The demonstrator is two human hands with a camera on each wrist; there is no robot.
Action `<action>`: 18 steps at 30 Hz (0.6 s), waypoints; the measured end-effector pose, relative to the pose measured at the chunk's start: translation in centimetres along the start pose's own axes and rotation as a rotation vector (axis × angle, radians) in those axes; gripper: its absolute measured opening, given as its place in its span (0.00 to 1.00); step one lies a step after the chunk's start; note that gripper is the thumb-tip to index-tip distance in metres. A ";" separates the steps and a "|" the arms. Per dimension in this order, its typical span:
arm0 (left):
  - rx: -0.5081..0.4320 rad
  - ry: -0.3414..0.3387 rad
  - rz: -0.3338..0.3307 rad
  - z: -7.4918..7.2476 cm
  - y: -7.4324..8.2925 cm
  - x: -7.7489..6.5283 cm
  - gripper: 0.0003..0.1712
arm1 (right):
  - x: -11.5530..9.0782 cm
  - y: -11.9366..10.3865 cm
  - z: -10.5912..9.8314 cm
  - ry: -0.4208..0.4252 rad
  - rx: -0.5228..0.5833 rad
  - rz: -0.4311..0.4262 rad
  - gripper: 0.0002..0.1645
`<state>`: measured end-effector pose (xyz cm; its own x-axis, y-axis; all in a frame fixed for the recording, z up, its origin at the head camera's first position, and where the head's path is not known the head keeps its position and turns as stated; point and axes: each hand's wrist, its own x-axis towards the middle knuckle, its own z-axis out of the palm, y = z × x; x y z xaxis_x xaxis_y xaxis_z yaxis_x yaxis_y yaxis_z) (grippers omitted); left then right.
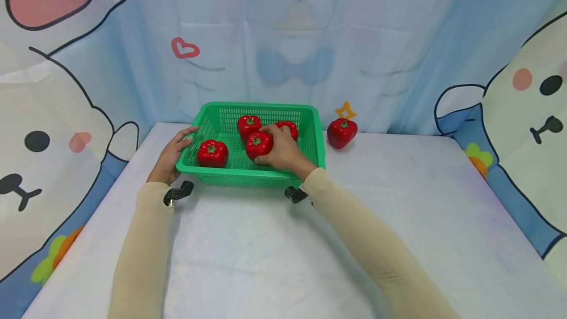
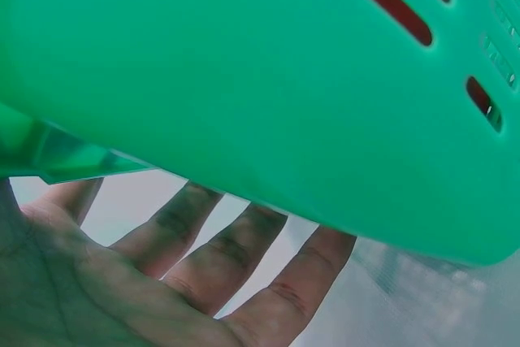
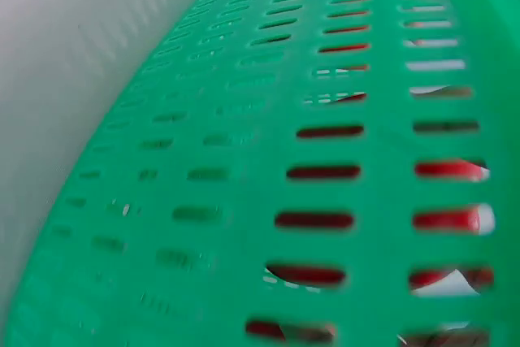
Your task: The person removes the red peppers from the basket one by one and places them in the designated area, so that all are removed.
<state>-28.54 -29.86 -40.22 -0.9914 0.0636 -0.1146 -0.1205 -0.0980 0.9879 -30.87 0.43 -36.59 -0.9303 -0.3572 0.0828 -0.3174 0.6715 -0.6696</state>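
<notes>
A green plastic basket (image 1: 257,177) with slotted walls stands near the back of the table. My right hand (image 1: 283,150) reaches over its front rim and grips a red bell pepper (image 1: 258,145) inside. Behind that one sits another red bell pepper (image 1: 248,126), and a further bell pepper (image 1: 290,127) is partly hidden by the hand. At the basket's left side lies a bell pepper (image 1: 212,154). My left hand (image 1: 169,160) rests against the left outer wall with its fingers (image 2: 280,290) extended. In the right wrist view the slotted wall (image 3: 390,152) hides the right hand's grip.
One red bell pepper (image 1: 341,133) lies on the table, right of the basket. A pale cloth covers the table (image 1: 248,250). Behind it hangs a blue curtain (image 1: 283,63) with cartoon prints, and similar printed cloth stands at both sides.
</notes>
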 end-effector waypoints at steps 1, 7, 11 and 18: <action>0.000 0.002 0.001 0.0 0.0 0.0 0.27 | -0.1 0.2 -0.2 0.009 0.013 -0.001 0.46; -0.005 0.003 0.004 0.1 0.0 0.0 0.26 | -0.9 1.0 -2.0 0.045 0.086 -0.037 0.45; -0.009 0.000 0.005 0.1 -0.1 0.1 0.27 | -1.9 1.0 -4.0 0.094 0.157 -0.054 0.46; -0.009 0.006 -0.003 0.1 0.1 -0.1 0.27 | -3.7 1.8 -7.7 0.288 0.121 -0.093 0.46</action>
<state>-28.49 -29.81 -40.15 -0.9913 0.0577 -0.1180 -0.1237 -0.1064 0.9866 -29.42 7.98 -32.45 -0.9177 -0.2032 0.3415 -0.3952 0.5565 -0.7308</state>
